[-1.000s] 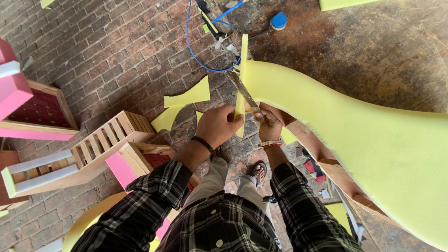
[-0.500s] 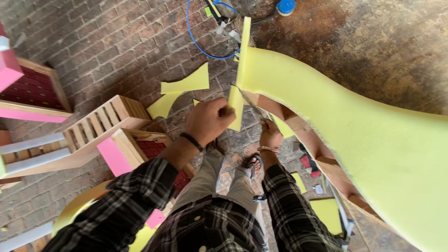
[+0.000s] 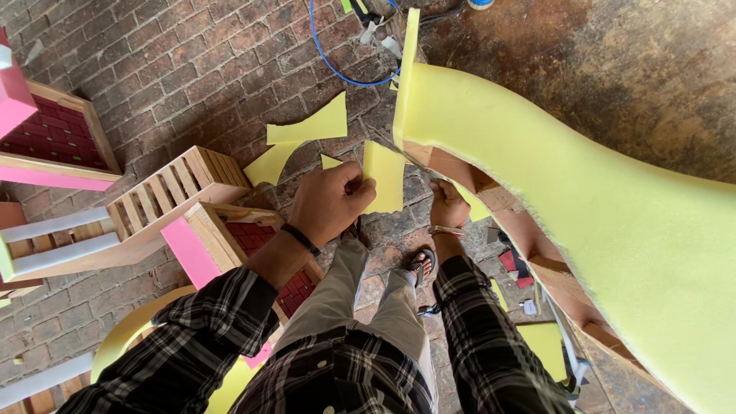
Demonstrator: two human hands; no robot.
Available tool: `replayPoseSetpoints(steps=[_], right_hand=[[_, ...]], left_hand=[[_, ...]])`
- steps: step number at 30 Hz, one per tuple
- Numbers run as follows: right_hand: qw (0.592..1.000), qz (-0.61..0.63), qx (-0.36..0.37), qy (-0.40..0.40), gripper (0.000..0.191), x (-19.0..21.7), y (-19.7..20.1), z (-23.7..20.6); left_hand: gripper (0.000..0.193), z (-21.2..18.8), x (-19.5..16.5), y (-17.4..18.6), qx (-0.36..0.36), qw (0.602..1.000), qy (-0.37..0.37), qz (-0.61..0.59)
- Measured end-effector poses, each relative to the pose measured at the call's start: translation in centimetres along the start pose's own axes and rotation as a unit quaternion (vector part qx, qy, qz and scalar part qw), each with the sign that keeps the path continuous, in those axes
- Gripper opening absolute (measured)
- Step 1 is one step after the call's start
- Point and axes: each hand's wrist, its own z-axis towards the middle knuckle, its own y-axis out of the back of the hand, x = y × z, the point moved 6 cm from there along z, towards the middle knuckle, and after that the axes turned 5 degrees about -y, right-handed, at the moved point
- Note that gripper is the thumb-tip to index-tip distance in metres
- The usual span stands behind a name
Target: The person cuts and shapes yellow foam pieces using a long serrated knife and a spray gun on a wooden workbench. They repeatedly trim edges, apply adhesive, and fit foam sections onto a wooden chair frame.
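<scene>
A: Far left — pink-edged wooden frame (image 3: 42, 149) on the brick floor (image 3: 192, 69), then a slatted wooden crate (image 3: 165, 192), then a second pink-edged frame (image 3: 211, 249) just beside the trouser leg.

B: Scraps?

A: Two yellow foam offcuts (image 3: 307, 130) flat on the bricks, above the crate, apart from both hands.

B: Left hand?

A: Left hand (image 3: 330, 201), black wristband, fingers pinched shut on the edge of a yellow foam flap (image 3: 383, 176). Flap held up over the floor, between the two hands, just beside the big piece.

B: Right hand?

A: Right hand (image 3: 448, 205) curled closed under the edge of the large foam sheet (image 3: 583, 207). Thin blade-like thing running up from it toward the cut; cannot tell for sure what it is.

B: Rest?

A: Foam sheet lying over a wooden frame (image 3: 537, 253), filling the right side. Blue cable (image 3: 330, 65) looped on bricks at top.
</scene>
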Motion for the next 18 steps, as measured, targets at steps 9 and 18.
replayPoseSetpoints(steps=[9,18], right_hand=[[0.999,0.041,0.026,0.004,0.016,-0.5,-0.9,0.9],[0.995,-0.057,0.084,-0.019,0.023,-1.5,-1.1,1.6]], left_hand=[[0.027,-0.8,1.9,-0.3,0.021,1.0,0.021,0.003],[0.026,-2.1,3.4,1.7,0.033,0.997,0.064,0.0]])
